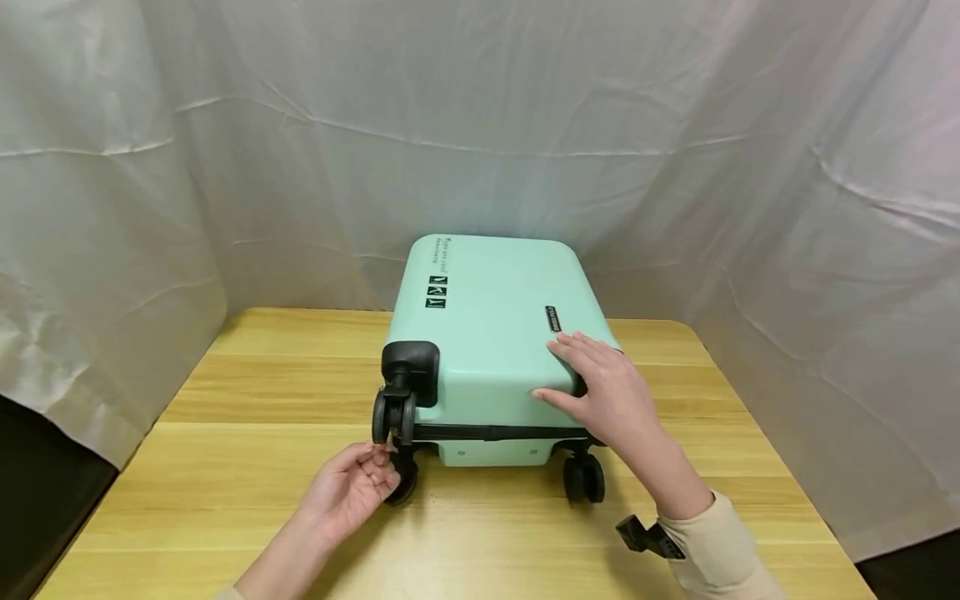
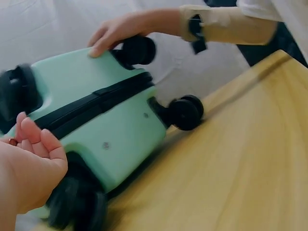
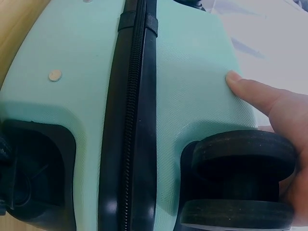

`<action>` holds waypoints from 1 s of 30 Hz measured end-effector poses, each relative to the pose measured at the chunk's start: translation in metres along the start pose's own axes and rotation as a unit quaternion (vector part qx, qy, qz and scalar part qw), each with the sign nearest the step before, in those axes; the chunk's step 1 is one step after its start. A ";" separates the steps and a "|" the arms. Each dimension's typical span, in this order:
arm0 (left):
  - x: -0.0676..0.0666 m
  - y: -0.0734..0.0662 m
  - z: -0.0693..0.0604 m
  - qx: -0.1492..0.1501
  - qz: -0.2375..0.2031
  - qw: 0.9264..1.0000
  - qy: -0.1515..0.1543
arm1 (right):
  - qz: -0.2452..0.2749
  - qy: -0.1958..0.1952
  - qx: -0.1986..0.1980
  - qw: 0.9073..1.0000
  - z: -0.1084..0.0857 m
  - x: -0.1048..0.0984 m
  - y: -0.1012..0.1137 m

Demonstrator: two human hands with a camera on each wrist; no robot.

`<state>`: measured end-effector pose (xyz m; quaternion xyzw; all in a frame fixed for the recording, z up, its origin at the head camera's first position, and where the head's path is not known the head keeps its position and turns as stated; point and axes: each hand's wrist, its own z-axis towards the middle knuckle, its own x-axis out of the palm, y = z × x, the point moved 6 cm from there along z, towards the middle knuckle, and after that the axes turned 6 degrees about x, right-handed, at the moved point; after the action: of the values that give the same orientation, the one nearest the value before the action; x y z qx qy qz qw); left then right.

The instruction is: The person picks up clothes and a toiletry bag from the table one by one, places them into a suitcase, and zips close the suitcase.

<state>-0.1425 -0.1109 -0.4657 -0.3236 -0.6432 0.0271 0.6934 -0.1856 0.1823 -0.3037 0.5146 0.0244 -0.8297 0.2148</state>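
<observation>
A mint-green suitcase [image 1: 495,367] lies flat on the table, its wheeled end toward me. My right hand [image 1: 611,392] rests on its near right corner, fingers fairly straight over the top and thumb on the end face. That corner's black double wheel [image 3: 245,178] sits beside the palm in the right wrist view. My left hand [image 1: 348,492] is by the two left wheels, palm up and fingers loosely curled, holding nothing visible. Just above it is the upper left wheel [image 1: 393,412]; the lower left wheel [image 1: 405,479] is partly behind the fingers. A black zipper [image 3: 129,115] crosses the end face.
The wooden table [image 1: 262,400] extends on both sides of the suitcase. Pale cloth [image 1: 465,108] hangs behind and at both sides. The lower right wheel [image 1: 583,477] stands near the right forearm, which wears a black wrist device [image 1: 648,537].
</observation>
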 end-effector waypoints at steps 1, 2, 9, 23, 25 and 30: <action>-0.001 -0.002 0.000 0.006 -0.006 1.000 0.001 | 0.001 -0.003 -0.002 1.000 0.000 0.000 0.000; -0.003 -0.005 0.000 0.011 -0.011 1.000 0.000 | 0.000 -0.005 -0.004 1.000 0.000 0.000 0.001; -0.009 -0.012 0.004 0.000 -0.015 1.000 -0.010 | 0.001 -0.009 -0.006 1.000 -0.002 -0.002 0.001; -0.016 -0.035 0.023 -0.022 -0.029 0.997 -0.061 | 0.001 -0.041 -0.038 0.998 0.000 0.001 0.003; -0.019 -0.040 0.026 -0.018 -0.020 0.997 -0.078 | 0.001 -0.044 -0.044 0.998 0.000 0.003 0.004; -0.026 -0.047 0.031 -0.021 0.001 0.996 -0.086 | -0.001 -0.043 -0.049 0.998 0.000 0.007 0.007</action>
<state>-0.1927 -0.1466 -0.4667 -0.3351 -0.7009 0.0419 0.6282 -0.1857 0.1736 -0.3083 0.4676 0.0559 -0.8489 0.2400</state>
